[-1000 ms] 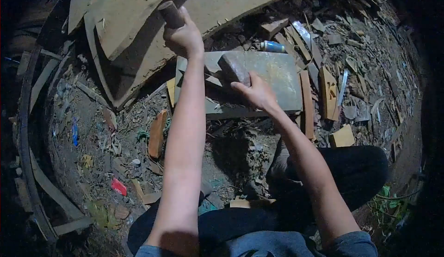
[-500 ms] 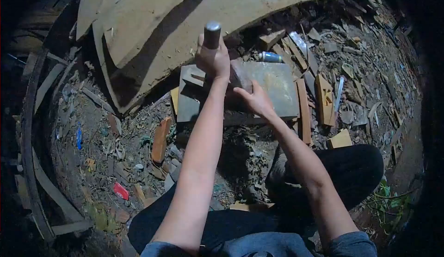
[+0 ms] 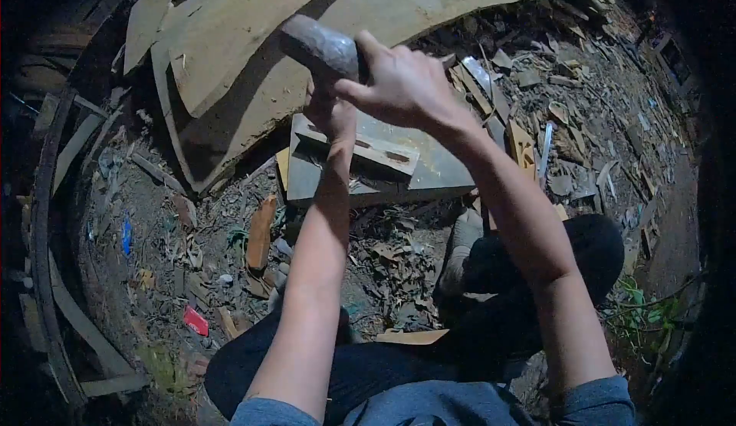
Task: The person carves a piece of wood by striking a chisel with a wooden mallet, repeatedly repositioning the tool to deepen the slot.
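My right hand point(image 3: 410, 85) is closed round a worn, grey-brown mallet point(image 3: 318, 47), raised above the work. Just below it my left hand point(image 3: 333, 116) makes a fist on a chisel; the mallet hides its handle and the blade cannot be seen. Under my left hand a narrow pale strip of wood point(image 3: 395, 158) with slots cut in it lies on a flat wooden block point(image 3: 445, 172). Small pale chips are scattered over the block's top.
Large curved wooden slabs point(image 3: 230, 50) lie beyond the block. An orange-brown offcut point(image 3: 261, 231) and a red wrapper point(image 3: 196, 320) lie on the littered ground at left. At right are a cut wooden piece point(image 3: 522, 150) and a thin pale strip point(image 3: 546, 150).
My right hand has risen from beside the block, bringing the mallet up over my left fist. My left hand has moved slightly down and left, uncovering more of the slotted wood.
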Demonstrator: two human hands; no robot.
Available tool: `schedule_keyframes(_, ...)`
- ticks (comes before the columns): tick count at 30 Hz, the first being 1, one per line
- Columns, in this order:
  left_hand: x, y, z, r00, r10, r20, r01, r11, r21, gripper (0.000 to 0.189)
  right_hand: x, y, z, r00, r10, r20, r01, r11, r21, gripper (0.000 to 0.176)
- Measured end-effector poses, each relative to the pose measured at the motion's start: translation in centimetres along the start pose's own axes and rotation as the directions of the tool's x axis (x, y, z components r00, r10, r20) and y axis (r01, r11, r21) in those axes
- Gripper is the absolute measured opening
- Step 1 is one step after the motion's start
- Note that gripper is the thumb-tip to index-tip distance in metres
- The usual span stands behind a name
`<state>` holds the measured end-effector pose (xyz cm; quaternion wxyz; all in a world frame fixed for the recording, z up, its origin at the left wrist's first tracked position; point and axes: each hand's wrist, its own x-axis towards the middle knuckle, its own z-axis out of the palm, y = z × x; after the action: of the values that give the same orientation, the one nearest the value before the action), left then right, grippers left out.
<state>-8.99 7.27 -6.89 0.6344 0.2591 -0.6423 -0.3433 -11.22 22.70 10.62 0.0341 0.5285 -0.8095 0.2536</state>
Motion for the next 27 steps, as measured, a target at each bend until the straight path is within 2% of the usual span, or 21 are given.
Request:
schedule_keyframes(1, 0.0, -0.5, -0.2, 0.999, 0.038, -0.024, -0.037, 0.999, 0.021, 0.038, -0.4, -0.6, -0.8, 1.000, 0.007, 0.009, -0.007, 1.000, 0.002, 0.059)
schedule_keyframes(3, -0.2, -0.5, -0.4, 0.998, -0.031, -0.048, 0.033, 0.998, 0.045, 0.037, -1.0, -2.0, -2.0, 0.988, 0.021, -0.155, 0.018, 0.970, 0.242, 0.061)
schedule_keyframes(4, -0.2, 0.0, -0.6, 0.996, -0.065, -0.060, 0.069, 0.996, 0.056, 0.037, -1.0, -2.3, -1.7, 0.988, 0.023, -0.155, 0.016, 0.969, 0.247, 0.061)
schedule_keyframes(6, -0.9, 1.9, -1.5, 0.987, -0.158, 0.020, 0.158, 0.987, 0.000, 0.033, -1.1, -2.5, -0.8, 0.983, 0.060, -0.174, -0.039, 0.991, 0.125, 0.058)
schedule_keyframes(7, -0.7, 1.7, -1.9, 0.995, -0.054, 0.080, 0.027, 0.951, 0.307, 0.032, -0.7, -2.0, 0.1, 1.000, 0.016, 0.011, -0.016, 1.000, 0.011, 0.059)
schedule_keyframes(8, -0.6, 1.5, -2.3, 0.995, -0.045, 0.089, 0.017, 0.955, 0.296, 0.032, -0.7, -1.0, 0.5, 0.999, 0.019, 0.032, -0.021, 0.997, 0.069, 0.059)
schedule_keyframes(10, -1.0, 1.5, -2.9, 0.977, -0.135, 0.163, 0.047, 0.889, 0.456, 0.036, -0.9, -0.8, 0.3, 0.993, 0.079, 0.083, -0.091, 0.986, 0.142, 0.063)
schedule_keyframes(11, -1.1, 1.3, -3.0, 0.990, -0.097, 0.103, 0.061, 0.950, 0.307, 0.036, -1.3, -0.2, 1.2, 0.992, 0.084, 0.092, -0.097, 0.985, 0.144, 0.063)
schedule_keyframes(12, -0.6, 1.9, -3.2, 0.998, -0.064, 0.029, 0.059, 0.987, 0.151, 0.037, -1.7, 0.9, 2.9, 0.984, 0.175, 0.031, -0.173, 0.904, 0.390, 0.065)
schedule_keyframes(13, -0.8, 1.2, -3.9, 0.973, -0.226, -0.055, 0.230, 0.969, 0.092, 0.034, -2.0, 1.9, 4.7, 0.961, 0.277, -0.003, -0.216, 0.757, 0.617, 0.068)
schedule_keyframes(14, -1.1, 0.5, -4.7, 0.916, -0.380, -0.126, 0.386, 0.922, 0.018, 0.034, -2.5, 2.8, 6.2, 0.962, 0.274, 0.000, -0.215, 0.752, 0.623, 0.068)
schedule_keyframes(16, -0.6, 0.7, -6.8, 0.912, -0.403, -0.077, 0.373, 0.892, -0.256, 0.032, -3.8, 4.9, 9.4, 0.839, 0.417, 0.349, -0.533, 0.501, 0.682, 0.077)
schedule_keyframes(18, -0.8, 4.0, -7.2, 0.937, -0.316, -0.147, 0.252, 0.906, -0.340, 0.032, -5.9, 7.5, 14.2, 0.858, 0.461, 0.228, -0.508, 0.689, 0.517, 0.081)
schedule_keyframes(19, -1.0, 4.3, -7.6, 0.931, -0.342, -0.126, 0.293, 0.907, -0.302, 0.028, -6.7, 8.1, 14.7, 0.855, 0.462, 0.236, -0.512, 0.683, 0.521, 0.081)
schedule_keyframes(20, -1.1, 4.3, -7.7, 0.930, -0.344, -0.130, 0.297, 0.911, -0.286, 0.028, -7.5, 8.6, 15.3, 0.808, 0.494, 0.322, -0.589, 0.656, 0.472, 0.082)
schedule_keyframes(21, -1.1, 4.1, -7.7, 0.919, -0.367, -0.142, 0.302, 0.889, -0.345, 0.027, -8.0, 8.9, 16.1, 0.751, 0.522, 0.404, -0.659, 0.626, 0.416, 0.082)
schedule_keyframes(22, -1.1, 4.5, -7.5, 0.909, -0.388, -0.151, 0.300, 0.863, -0.407, 0.027, -8.4, 9.7, 17.5, 0.749, 0.516, 0.414, -0.661, 0.621, 0.421, 0.082)
schedule_keyframes(24, -0.9, 5.2, -7.3, 0.920, -0.363, -0.145, 0.288, 0.881, -0.376, 0.026, -8.3, 10.7, 19.1, 0.805, 0.531, 0.266, -0.588, 0.649, 0.483, 0.074)
schedule_keyframes(26, -0.1, 5.0, -6.9, 0.925, -0.340, -0.171, 0.270, 0.903, -0.333, 0.027, -8.2, 11.5, 19.3, 0.803, 0.514, 0.301, -0.591, 0.626, 0.508, 0.077)
schedule_keyframes(27, 0.6, 3.9, -7.6, 0.935, -0.297, -0.193, 0.269, 0.950, -0.157, 0.029, -8.4, 11.6, 19.1, 0.798, 0.495, 0.343, -0.600, 0.600, 0.529, 0.080)
